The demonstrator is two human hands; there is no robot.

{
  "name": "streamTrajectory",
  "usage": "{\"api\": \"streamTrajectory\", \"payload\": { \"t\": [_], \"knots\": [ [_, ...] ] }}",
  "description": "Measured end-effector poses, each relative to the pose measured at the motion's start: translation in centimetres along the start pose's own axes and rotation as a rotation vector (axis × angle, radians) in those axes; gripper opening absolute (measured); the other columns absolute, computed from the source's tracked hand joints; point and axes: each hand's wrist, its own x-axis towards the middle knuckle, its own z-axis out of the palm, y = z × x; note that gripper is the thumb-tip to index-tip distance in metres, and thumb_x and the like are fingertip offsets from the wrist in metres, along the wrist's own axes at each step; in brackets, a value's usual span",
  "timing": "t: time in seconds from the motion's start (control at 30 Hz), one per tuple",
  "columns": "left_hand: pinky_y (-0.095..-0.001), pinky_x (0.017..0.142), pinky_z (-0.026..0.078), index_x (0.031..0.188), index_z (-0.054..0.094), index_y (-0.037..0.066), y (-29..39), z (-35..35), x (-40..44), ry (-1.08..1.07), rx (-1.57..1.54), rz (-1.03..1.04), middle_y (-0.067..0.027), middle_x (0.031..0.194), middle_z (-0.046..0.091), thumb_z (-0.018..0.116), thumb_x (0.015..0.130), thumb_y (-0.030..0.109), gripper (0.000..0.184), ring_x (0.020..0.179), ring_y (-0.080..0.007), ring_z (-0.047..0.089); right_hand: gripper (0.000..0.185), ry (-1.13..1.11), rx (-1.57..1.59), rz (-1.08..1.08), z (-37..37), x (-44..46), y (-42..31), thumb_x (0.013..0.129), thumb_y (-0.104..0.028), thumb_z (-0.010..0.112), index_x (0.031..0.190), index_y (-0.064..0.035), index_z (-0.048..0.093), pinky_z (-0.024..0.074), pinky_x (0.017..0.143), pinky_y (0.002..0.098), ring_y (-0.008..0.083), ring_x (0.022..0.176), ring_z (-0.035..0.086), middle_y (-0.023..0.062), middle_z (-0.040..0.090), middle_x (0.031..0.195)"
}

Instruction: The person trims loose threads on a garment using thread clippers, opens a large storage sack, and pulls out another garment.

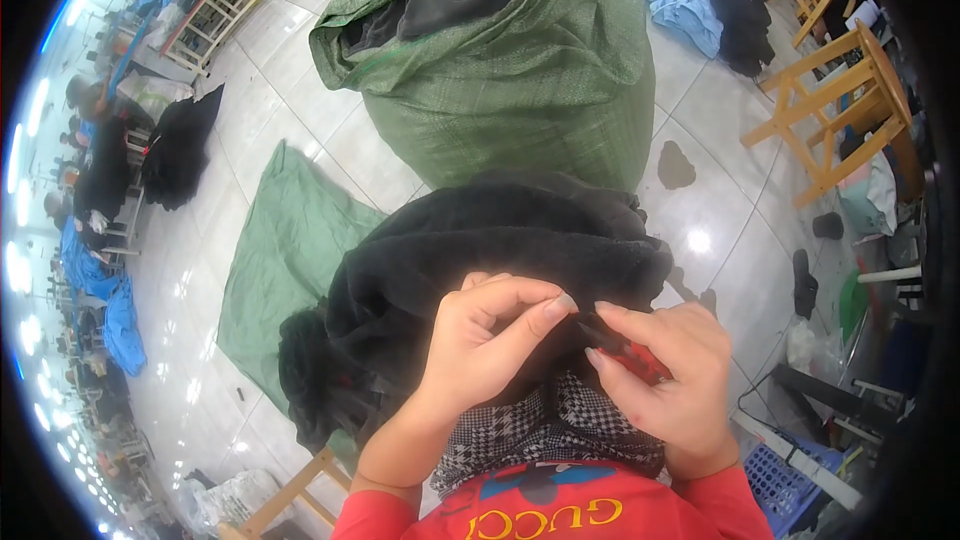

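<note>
A black fleece garment (480,250) lies bunched over my lap, its folds spreading to both sides. Over it, my left hand (500,335) is closed, thumb and forefinger pinched together; whatever is between the fingertips is too small to make out. Close beside it on the right, my right hand (665,365) curls around small thread snips (645,361) with a red handle and a dark tip pointing toward the left fingertips. The palm partly hides the snips. The two hands are near each other, just apart at the fingertips.
A large green woven sack (520,100) with dark cloth inside stands ahead. Green sheeting (285,260) lies on the tiled floor at left. Wooden stools (850,110), blue clothes (680,0) and a blue basket (785,480) are to the right. Other people sit far left.
</note>
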Motion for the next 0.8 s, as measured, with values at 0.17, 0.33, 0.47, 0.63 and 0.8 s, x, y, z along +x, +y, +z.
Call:
{"api": "streamTrajectory", "payload": {
  "t": [0.17, 0.33, 0.47, 0.63, 0.8],
  "knots": [
    [-0.0251, 0.076, 0.035, 0.088, 0.073, 0.007, -0.2, -0.1, -0.2, -0.003, 0.059, 0.012, -0.0003, 0.079, 0.070, 0.068, 0.086, 0.015, 0.010, 0.068, -0.0069, 0.056, 0.033, -0.017, -0.006, 0.019, 0.0, 0.1, -0.1, 0.065, -0.008, 0.077, 0.097, -0.0065, 0.070, 0.0412, 0.053, 0.0291, 0.0181, 0.052, 0.058, 0.0020, 0.060, 0.062],
    [-0.0243, 0.079, 0.031, 0.088, 0.071, 0.006, 0.2, 0.1, -0.2, 0.011, 0.000, -0.010, 0.0014, 0.077, 0.070, 0.067, 0.087, 0.016, 0.011, 0.068, -0.0052, 0.056, 0.034, 0.019, 0.031, 0.047, 0.7, -0.1, -0.1, 0.066, -0.007, 0.077, 0.099, -0.0058, 0.070, 0.0417, 0.051, 0.0282, 0.0176, 0.051, 0.058, 0.0030, 0.061, 0.062],
    [-0.0248, 0.082, 0.027, 0.087, 0.069, 0.007, 0.1, 0.1, -0.3, 0.024, 0.030, -0.034, 0.0028, 0.075, 0.069, 0.066, 0.088, 0.019, 0.012, 0.067, -0.0030, 0.056, 0.038, 0.130, 0.077, 0.010, 1.9, -0.3, 0.6, 0.066, -0.004, 0.078, 0.102, -0.0045, 0.069, 0.0432, 0.049, 0.0273, 0.0176, 0.051, 0.057, 0.0051, 0.061, 0.064],
    [-0.0257, 0.083, 0.027, 0.087, 0.069, 0.008, 0.1, 0.0, -0.5, -0.025, 0.159, 0.043, 0.0030, 0.076, 0.069, 0.065, 0.088, 0.019, 0.012, 0.067, -0.0024, 0.056, 0.040, 0.268, 0.171, 0.147, 2.0, 0.1, 1.2, 0.070, 0.000, 0.077, 0.109, -0.0003, 0.066, 0.0443, 0.051, 0.0226, 0.0111, 0.054, 0.054, 0.0086, 0.065, 0.075],
    [-0.0250, 0.082, 0.027, 0.087, 0.069, 0.008, -0.3, 0.1, -0.5, 0.022, -0.004, -0.032, 0.0031, 0.077, 0.070, 0.065, 0.088, 0.018, 0.011, 0.068, -0.0031, 0.056, 0.038, 0.217, 0.291, 0.156, 1.2, 0.4, 0.8, 0.071, 0.000, 0.075, 0.108, -0.0016, 0.067, 0.0436, 0.056, 0.0232, 0.0125, 0.057, 0.054, 0.0060, 0.064, 0.073]
  ]
}}
